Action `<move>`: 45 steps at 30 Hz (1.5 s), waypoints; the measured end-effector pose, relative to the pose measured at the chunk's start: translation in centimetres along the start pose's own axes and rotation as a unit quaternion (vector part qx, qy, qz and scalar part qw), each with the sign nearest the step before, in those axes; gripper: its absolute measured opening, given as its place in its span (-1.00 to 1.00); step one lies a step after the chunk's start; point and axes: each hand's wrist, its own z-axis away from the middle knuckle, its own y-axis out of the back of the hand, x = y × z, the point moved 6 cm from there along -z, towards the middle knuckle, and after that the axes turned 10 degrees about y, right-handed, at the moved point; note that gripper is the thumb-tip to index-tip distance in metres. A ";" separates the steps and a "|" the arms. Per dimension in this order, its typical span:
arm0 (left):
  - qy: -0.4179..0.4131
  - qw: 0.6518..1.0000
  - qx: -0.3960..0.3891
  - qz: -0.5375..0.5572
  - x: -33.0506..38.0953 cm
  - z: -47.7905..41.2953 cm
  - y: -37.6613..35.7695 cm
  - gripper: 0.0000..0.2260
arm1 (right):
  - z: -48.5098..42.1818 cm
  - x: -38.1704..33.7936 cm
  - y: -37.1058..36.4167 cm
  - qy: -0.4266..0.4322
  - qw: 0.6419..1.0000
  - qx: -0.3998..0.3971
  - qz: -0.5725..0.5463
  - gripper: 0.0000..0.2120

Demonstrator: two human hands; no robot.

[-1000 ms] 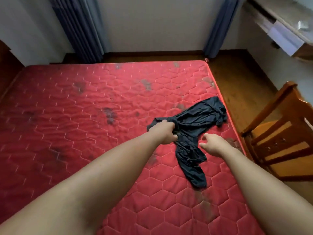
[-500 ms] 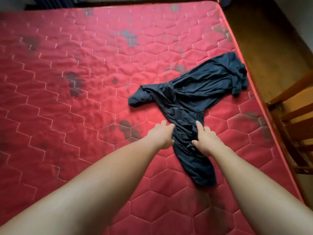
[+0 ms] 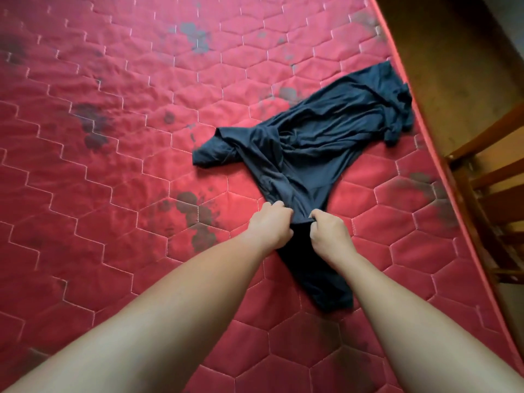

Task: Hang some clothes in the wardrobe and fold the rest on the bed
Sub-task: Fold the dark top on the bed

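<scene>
A dark navy garment [image 3: 309, 143] lies crumpled on the red quilted mattress [image 3: 113, 137], spread from near the right edge down toward me. My left hand [image 3: 270, 225] and my right hand [image 3: 329, 231] sit close together at the garment's near middle. Both pinch a fold of the dark cloth with curled fingers. One end of the garment trails below my hands between my forearms. A sleeve-like flap [image 3: 211, 153] sticks out to the left.
The mattress carries several dark stains. Its right edge [image 3: 419, 131] runs diagonally, with wooden floor [image 3: 453, 52] beyond it. A wooden chair [image 3: 493, 177] stands close to the bed's right side.
The view tilted down and closer to the bed. My hands moved from the garment's upper part down to its near middle and closed together, now pinching the cloth.
</scene>
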 end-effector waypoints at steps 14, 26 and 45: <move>-0.053 0.922 0.198 0.328 0.4 15.9 34.9 -0.77 | 7.5 -23.9 30.9 0.142 0.986 0.083 0.008 -0.72; -0.211 0.880 0.319 0.283 0.1 44.4 64.5 -0.81 | 26.5 -52.1 56.4 0.272 0.906 0.325 0.021 -0.82; -0.154 0.815 0.333 0.448 -17.7 66.7 73.2 -0.79 | 37.4 -73.6 43.4 0.276 0.916 0.130 -0.260 -0.79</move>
